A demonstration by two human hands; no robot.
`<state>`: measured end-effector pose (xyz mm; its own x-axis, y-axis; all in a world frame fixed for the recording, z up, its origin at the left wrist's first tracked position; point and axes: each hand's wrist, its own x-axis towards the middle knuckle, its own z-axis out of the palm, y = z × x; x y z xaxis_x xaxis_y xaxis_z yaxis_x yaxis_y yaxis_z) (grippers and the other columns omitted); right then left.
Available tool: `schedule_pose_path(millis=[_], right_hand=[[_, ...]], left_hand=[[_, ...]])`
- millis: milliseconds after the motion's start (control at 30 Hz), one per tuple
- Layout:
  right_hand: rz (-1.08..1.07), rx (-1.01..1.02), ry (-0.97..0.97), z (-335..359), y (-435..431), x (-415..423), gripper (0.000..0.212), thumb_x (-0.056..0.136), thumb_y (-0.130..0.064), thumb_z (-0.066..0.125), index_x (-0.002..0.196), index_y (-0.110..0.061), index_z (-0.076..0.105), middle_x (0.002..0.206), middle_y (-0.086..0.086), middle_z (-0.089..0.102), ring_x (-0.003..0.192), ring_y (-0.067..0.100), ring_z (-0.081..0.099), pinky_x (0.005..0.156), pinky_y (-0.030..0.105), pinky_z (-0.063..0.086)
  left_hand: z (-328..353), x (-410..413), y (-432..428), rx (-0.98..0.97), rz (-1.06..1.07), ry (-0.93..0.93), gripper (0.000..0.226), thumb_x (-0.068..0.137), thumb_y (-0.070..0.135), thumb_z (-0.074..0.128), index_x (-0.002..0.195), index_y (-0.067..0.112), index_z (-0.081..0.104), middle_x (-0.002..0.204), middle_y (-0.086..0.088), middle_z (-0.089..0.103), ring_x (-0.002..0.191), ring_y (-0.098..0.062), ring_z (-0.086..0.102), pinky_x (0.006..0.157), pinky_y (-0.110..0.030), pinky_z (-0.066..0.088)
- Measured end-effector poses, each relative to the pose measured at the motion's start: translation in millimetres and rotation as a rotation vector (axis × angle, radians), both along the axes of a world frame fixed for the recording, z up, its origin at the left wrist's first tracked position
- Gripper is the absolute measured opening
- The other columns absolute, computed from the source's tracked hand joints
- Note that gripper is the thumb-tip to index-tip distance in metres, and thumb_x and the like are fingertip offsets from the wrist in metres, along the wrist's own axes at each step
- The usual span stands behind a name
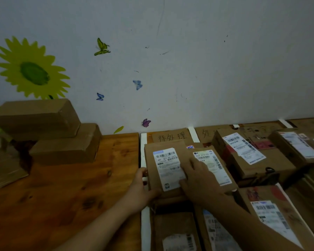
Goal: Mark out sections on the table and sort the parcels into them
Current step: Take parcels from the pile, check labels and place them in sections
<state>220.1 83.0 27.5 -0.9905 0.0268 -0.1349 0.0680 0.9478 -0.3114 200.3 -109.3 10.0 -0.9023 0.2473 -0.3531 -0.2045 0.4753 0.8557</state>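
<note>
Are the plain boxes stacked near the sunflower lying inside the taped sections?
No, the plain boxes sit on the wooden table, left of the leftmost white tape strip.

Left of the white divider strip, the wooden surface lies bare and wide from the near side back to the wall, and a hand could pass freely there. Farther left of the strip, stacked plain cartons stand against the wall and block the back corner. Right of the strip, labelled parcels lie packed close together, with only narrow dark gaps between them. At the strip itself, the left hand grips the edge of a barcode-labelled parcel. The right hand lies flat on top, and both forearms cross the near rows.
</note>
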Motion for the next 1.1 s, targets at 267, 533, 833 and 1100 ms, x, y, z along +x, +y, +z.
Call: schedule_pose_path(millis=[267, 533, 833, 1100], right_hand=[[0.109, 0.091, 0.038, 29.3, -31.1, -24.6, 0.057, 0.091, -0.051, 0.047, 0.14, -0.026, 0.036, 0.145, 0.003, 0.035, 0.133, 0.022, 0.032, 0.11, 0.042, 0.028], [0.256, 0.071, 0.07, 65.8, -151.2, -38.5, 0.055, 0.091, -0.053, 0.046, 0.138, -0.025, 0.041, 0.134, 0.005, 0.045, 0.123, 0.024, 0.042, 0.1, 0.035, 0.038], [0.339, -0.016, -0.096, 70.4, -345.0, -51.8, 0.061, 0.091, -0.055, 0.049, 0.143, -0.024, 0.038, 0.141, 0.006, 0.041, 0.128, 0.027, 0.042, 0.104, 0.038, 0.039], [0.344, -0.116, -0.157, 74.1, -444.3, -91.2, 0.062, 0.091, -0.055, 0.05, 0.142, -0.021, 0.039, 0.143, 0.006, 0.044, 0.125, 0.026, 0.046, 0.099, 0.035, 0.041]], left_hand=[[34.5, -17.3, -51.5, -0.308, -0.062, 0.066, 0.071, 0.087, 0.041, 0.061, 0.147, 0.031, 0.023, 0.154, 0.001, 0.025, 0.138, -0.021, 0.03, 0.109, -0.036, 0.032], [73.6, -27.4, -232.9, -0.495, 0.063, 0.136, 0.068, 0.089, 0.042, 0.059, 0.147, 0.025, 0.027, 0.155, -0.005, 0.022, 0.139, -0.024, 0.028, 0.108, -0.031, 0.029], [92.7, -1.6, -440.3, -0.532, 0.255, 0.118, 0.072, 0.086, 0.041, 0.063, 0.146, 0.019, 0.029, 0.15, -0.01, 0.033, 0.132, -0.025, 0.039, 0.103, -0.03, 0.035], [97.5, -25.0, -521.3, -0.411, 0.44, 0.099, 0.061, 0.092, 0.03, 0.059, 0.145, 0.017, 0.031, 0.145, -0.007, 0.04, 0.128, -0.023, 0.043, 0.085, -0.021, 0.032]])
